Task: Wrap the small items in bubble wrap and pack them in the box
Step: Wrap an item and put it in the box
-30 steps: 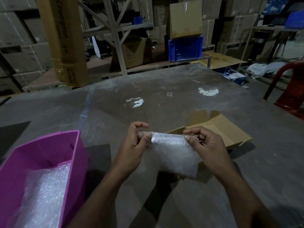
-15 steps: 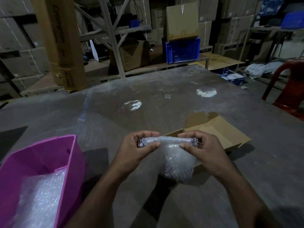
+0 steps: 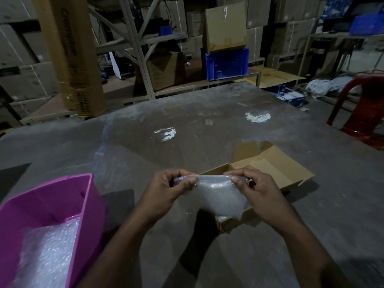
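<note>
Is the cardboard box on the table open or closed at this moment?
Open. The cardboard box has its lid flap folded back flat on the table, leaving the inside exposed behind the hands.

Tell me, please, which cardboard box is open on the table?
The flat cardboard box behind the hands, flaps spread; the others sit on shelves beyond the table.

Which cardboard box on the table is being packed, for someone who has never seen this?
On the grey table, look right of the pink bin. The small open box lies flat behind both hands. Unlike the stacked shelf cartons, its flaps are spread open.
</note>
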The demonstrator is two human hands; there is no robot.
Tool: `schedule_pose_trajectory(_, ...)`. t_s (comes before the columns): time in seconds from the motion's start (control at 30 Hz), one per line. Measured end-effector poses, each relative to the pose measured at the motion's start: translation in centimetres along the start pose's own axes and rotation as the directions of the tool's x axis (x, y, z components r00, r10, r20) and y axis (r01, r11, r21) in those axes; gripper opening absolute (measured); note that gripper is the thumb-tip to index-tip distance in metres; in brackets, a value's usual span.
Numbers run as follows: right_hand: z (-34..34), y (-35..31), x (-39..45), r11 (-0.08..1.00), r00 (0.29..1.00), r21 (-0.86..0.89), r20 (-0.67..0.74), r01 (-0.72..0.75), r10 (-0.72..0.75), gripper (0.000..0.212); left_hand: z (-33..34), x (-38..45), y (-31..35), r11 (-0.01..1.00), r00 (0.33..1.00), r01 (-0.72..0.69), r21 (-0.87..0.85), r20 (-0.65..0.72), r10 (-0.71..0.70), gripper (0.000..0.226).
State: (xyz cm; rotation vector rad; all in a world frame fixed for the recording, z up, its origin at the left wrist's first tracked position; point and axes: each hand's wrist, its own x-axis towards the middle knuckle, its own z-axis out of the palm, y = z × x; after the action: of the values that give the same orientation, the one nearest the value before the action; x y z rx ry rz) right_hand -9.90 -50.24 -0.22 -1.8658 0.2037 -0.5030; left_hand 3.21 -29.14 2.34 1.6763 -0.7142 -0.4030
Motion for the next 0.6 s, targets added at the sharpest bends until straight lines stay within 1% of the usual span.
schedule_pose_trajectory(0.07, 0.06, -0.24, -0.11, 0.998, 1.000, 0.057, -0.001, 0.005, -0.005, 0.026, 0.16, 0.19, 0.02, 0.999, 1.000, -0.004, -0.038, -0.015, 0.003, 0.016)
schedule_pose_trajectory(0.13, 0.14, -0.29, -0.17, 0.997, 1.000, 0.070, -0.018, 0.014, -0.013, 0.026, 0.39, 0.27, 0.02, 0.997, 1.000, -0.008, -0.079, -0.024, 0.006, 0.019)
schedule_pose_trajectory(0.2, 0.20, -0.26, -0.22, 0.997, 0.999, 0.077, -0.036, -0.009, 0.012, 0.023, 0.57, 0.27, 0.08, 0.997, 1.000, -0.020, -0.071, -0.026, 0.018, 0.018)
schedule_pose_trajectory(0.3, 0.07, -0.20, -0.27, 0.997, 0.998, 0.067, -0.038, -0.047, 0.049, 0.017, 0.53, 0.06, 0.23, 0.999, 0.999, -0.034, -0.021, -0.025, 0.034, 0.028)
schedule_pose_trajectory(0.4, -0.10, -0.27, -0.27, 0.996, 0.997, 0.052, -0.002, -0.075, 0.076, 0.027, 0.21, -0.15, 0.47, 0.999, 1.000, -0.016, -0.038, -0.001, 0.016, 0.025)
schedule_pose_trajectory(0.43, -0.08, -0.19, -0.22, 0.997, 0.997, 0.037, -0.006, -0.072, 0.072, 0.026, 0.09, -0.19, 0.49, 0.999, 1.000, -0.014, -0.045, 0.012, 0.014, 0.023)
schedule_pose_trajectory(0.47, 0.00, -0.14, -0.17, 0.998, 0.998, 0.018, -0.015, -0.064, 0.064, 0.022, 0.04, -0.29, 0.53, 0.998, 0.999, -0.009, -0.060, 0.031, 0.011, 0.025)
schedule_pose_trajectory(0.57, 0.29, 0.06, -0.09, 0.999, 0.999, -0.050, -0.047, -0.020, 0.017, 0.009, 0.04, -0.48, 0.50, 0.996, 0.998, 0.019, -0.087, 0.060, -0.013, 0.039)
schedule_pose_trajectory(0.6, 0.34, 0.05, -0.10, 0.997, 0.999, -0.072, -0.048, -0.007, 0.004, 0.005, 0.03, -0.49, 0.50, 0.997, 0.998, 0.022, -0.075, 0.058, -0.017, 0.038)
